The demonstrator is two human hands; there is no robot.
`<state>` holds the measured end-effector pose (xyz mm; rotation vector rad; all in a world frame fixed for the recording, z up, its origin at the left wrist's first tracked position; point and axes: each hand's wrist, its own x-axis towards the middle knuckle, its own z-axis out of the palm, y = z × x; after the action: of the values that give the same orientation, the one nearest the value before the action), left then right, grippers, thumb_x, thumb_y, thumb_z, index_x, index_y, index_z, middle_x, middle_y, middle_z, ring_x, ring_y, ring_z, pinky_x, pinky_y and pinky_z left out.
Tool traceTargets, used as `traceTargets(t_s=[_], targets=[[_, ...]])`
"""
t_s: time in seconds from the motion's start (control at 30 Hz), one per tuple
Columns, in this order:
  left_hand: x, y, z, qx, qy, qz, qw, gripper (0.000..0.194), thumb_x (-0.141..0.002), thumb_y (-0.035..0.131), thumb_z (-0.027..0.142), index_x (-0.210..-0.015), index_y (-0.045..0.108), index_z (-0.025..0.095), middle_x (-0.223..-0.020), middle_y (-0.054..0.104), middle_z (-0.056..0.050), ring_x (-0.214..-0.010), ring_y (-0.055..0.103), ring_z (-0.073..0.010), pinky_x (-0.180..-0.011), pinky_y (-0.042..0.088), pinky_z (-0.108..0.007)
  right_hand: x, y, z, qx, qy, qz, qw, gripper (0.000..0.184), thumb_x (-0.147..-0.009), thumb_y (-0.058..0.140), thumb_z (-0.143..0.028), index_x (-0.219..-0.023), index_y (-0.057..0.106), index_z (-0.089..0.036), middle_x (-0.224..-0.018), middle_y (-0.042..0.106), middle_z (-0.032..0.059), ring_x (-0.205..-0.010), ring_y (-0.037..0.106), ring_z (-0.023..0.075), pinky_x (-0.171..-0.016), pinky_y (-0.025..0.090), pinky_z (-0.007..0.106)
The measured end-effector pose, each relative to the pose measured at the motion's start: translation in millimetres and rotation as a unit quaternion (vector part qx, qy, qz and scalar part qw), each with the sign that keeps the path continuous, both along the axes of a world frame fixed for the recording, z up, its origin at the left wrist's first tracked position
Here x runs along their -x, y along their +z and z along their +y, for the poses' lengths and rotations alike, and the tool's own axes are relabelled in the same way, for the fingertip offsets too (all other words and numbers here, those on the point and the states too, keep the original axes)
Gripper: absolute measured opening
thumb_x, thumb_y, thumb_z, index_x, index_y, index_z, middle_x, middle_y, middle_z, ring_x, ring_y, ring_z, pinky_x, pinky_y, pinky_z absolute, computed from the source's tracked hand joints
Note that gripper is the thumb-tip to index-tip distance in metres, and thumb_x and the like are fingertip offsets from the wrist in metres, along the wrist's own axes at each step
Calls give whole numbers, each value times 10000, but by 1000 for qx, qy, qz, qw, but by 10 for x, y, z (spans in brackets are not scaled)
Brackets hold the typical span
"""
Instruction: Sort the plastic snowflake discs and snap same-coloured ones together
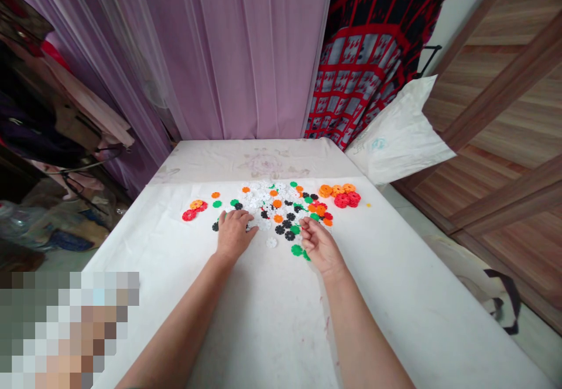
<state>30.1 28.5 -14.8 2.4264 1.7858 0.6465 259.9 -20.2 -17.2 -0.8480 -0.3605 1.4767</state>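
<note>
A loose pile of flower-shaped plastic discs, mostly white discs (259, 197), lies at the middle of the table. Black discs (290, 235), green discs (297, 251) and orange discs (278, 219) are mixed in. My left hand (234, 235) rests palm down at the pile's near left edge, thumb apart from the fingers, touching discs there. At the right edge, my right hand (321, 247) is turned sideways with its fingers curled into a pinch. What it holds, if anything, is too small to make out. A single white disc (271, 242) lies between the hands.
Stacked orange discs (337, 190) and red discs (348, 200) sit right of the pile. A few red discs (189, 215) lie left. The table (263, 318) has a white cover. A white bag (399, 137) stands beyond its right edge; a purple curtain (246, 55) hangs behind.
</note>
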Motion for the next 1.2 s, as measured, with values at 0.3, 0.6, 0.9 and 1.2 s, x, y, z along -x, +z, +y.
traceTargets(t_s=[0.3, 0.6, 0.9, 1.2], targets=[[-7, 87, 58, 57, 30, 29, 997, 256, -783, 709, 372, -999, 698, 235, -1234, 663, -90, -1220, 539, -318, -1104, 290, -553, -118, -51, 10, -41, 39, 138, 989, 95, -789, 731, -214, -876, 696, -230, -817, 741, -35, -517, 515, 34, -358, 363, 95], [24, 120, -30, -1, -16, -23, 1000, 259, -834, 661, 356, -1049, 724, 226, -1163, 702, -94, -1126, 611, -303, -1032, 414, -518, -125, -32, 26, -35, 34, 167, 985, 48, -820, 695, -196, -867, 693, -205, -801, 743, -30, -511, 542, 37, -349, 372, 104], [-181, 76, -352, 56, -135, -41, 988, 324, -832, 684, 317, -1143, 694, 227, -1041, 740, -72, -950, 685, -241, -876, 525, -382, -106, -23, 61, -34, 27, 167, 985, 35, -846, 663, -187, -864, 687, -205, -789, 742, -31, -499, 540, 37, -350, 375, 102], [-236, 105, -380, 67, -125, -29, 989, 251, -824, 684, 275, -1071, 705, 232, -1058, 744, -55, -982, 683, -246, -903, 517, -395, -89, 23, 49, -20, 20, 173, 984, 52, -867, 637, -178, -853, 684, -195, -761, 735, -29, -498, 549, 35, -342, 367, 99]])
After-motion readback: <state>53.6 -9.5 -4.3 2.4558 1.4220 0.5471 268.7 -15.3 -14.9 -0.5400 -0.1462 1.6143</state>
